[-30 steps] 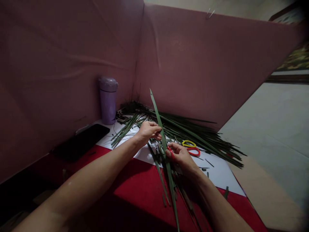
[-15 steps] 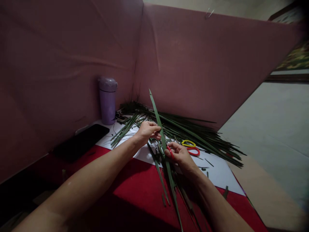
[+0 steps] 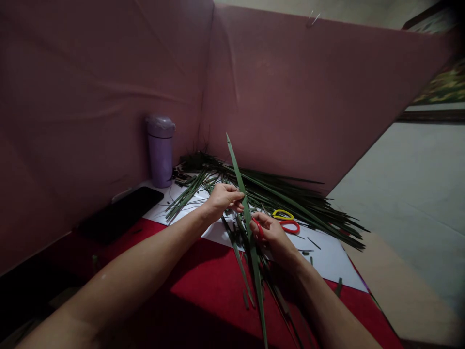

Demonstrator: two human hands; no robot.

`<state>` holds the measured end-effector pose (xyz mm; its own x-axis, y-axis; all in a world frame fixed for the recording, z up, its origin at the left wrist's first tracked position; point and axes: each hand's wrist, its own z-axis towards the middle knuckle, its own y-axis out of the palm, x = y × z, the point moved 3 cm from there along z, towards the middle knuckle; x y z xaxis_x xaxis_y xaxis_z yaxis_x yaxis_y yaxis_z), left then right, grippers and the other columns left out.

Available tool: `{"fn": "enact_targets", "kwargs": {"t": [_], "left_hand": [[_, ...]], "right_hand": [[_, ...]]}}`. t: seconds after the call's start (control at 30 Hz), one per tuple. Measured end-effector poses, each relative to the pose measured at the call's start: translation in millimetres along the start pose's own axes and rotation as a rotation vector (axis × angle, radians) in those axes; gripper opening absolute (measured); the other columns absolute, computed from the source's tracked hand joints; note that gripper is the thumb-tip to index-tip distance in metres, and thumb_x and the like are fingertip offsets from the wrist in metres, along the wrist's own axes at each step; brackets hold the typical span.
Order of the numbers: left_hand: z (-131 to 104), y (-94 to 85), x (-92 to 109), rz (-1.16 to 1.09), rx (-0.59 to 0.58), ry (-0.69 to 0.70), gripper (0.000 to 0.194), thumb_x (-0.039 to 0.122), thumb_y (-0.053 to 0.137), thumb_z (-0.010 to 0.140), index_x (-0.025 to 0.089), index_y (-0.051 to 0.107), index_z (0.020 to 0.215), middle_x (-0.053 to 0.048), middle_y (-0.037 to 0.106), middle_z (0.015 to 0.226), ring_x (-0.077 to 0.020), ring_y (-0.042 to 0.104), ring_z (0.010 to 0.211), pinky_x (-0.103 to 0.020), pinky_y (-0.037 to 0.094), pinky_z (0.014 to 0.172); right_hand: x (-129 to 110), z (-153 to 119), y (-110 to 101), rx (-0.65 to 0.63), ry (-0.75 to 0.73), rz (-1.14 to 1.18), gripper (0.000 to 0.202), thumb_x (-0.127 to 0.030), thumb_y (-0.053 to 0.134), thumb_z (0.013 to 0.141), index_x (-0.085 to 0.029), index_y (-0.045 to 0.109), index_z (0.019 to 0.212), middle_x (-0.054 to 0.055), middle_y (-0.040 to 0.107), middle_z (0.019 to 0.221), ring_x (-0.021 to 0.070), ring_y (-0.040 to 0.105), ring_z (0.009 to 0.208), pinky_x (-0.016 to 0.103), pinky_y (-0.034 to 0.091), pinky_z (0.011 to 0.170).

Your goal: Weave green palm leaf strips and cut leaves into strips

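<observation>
A long green leaf (image 3: 237,169) slants through the middle of the view, its pointed tip up. My left hand (image 3: 225,198) pinches it between thumb and fingers. Just right of the leaf, my right hand (image 3: 271,233) is closed on red-handled scissors (image 3: 257,228); their blades are mostly hidden behind the leaf and fingers. Cut leaf strips (image 3: 240,271) hang or lie below my hands over the red cloth. Behind them, a large bundle of long leaves (image 3: 305,201) lies on the white sheet (image 3: 327,261).
A second pair of scissors with yellow and red handles (image 3: 283,214) lies right of my right hand. A purple bottle (image 3: 160,155) stands at the back left, near a dark flat object (image 3: 123,213). Pink panels (image 3: 276,97) rise behind the red cloth (image 3: 203,295).
The lower end of the held leaf has swung slightly left and its tip has shifted a little right. Both hands keep their hold; the view has moved slightly.
</observation>
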<state>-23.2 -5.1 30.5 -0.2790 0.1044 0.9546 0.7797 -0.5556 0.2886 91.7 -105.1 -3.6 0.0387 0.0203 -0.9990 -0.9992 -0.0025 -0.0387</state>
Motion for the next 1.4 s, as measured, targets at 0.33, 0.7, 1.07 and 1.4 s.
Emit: {"fn": "enact_targets", "kwargs": {"t": [0.33,0.7,1.07,1.4], "left_hand": [[1.2,-1.1,0.7,0.002,0.023,0.005,0.012,0.008,0.059,0.071,0.009,0.052,0.061,-0.001,0.055,0.044,-0.011,0.055,0.039,-0.022,0.046,0.042],[-1.7,2.0,-3.1,0.015,-0.026,-0.011,0.014,0.01,0.06,0.071,0.01,0.052,0.06,-0.002,0.056,0.044,-0.0107,0.054,0.037,-0.02,0.043,0.04],[-1.3,3.4,-5.8,-0.024,-0.033,-0.05,0.014,0.006,0.057,0.072,0.01,0.052,0.059,-0.003,0.056,0.045,-0.0104,0.054,0.038,-0.02,0.044,0.041],[0.6,2.9,-8.0,-0.05,-0.052,-0.05,0.012,0.007,0.059,0.071,0.009,0.053,0.061,-0.003,0.057,0.047,-0.0108,0.055,0.04,-0.021,0.046,0.042]], "right_hand": [[4.4,1.2,0.4,0.015,-0.026,0.009,0.035,-0.048,0.067,0.067,-0.02,0.051,0.081,-0.008,0.038,0.053,0.0043,0.024,0.041,0.019,0.016,0.039],[4.3,2.9,1.6,0.007,-0.03,0.033,0.034,-0.046,0.066,0.069,-0.019,0.051,0.082,-0.008,0.038,0.052,0.0034,0.023,0.04,0.018,0.017,0.037],[7.5,3.3,0.5,0.05,-0.023,0.075,0.034,-0.044,0.068,0.067,-0.019,0.052,0.081,-0.008,0.04,0.052,0.0028,0.025,0.039,0.017,0.017,0.036],[8.1,4.1,-1.0,0.06,-0.036,0.081,0.034,-0.042,0.071,0.066,-0.019,0.052,0.081,-0.007,0.043,0.055,0.0033,0.029,0.041,0.017,0.02,0.038]]}}
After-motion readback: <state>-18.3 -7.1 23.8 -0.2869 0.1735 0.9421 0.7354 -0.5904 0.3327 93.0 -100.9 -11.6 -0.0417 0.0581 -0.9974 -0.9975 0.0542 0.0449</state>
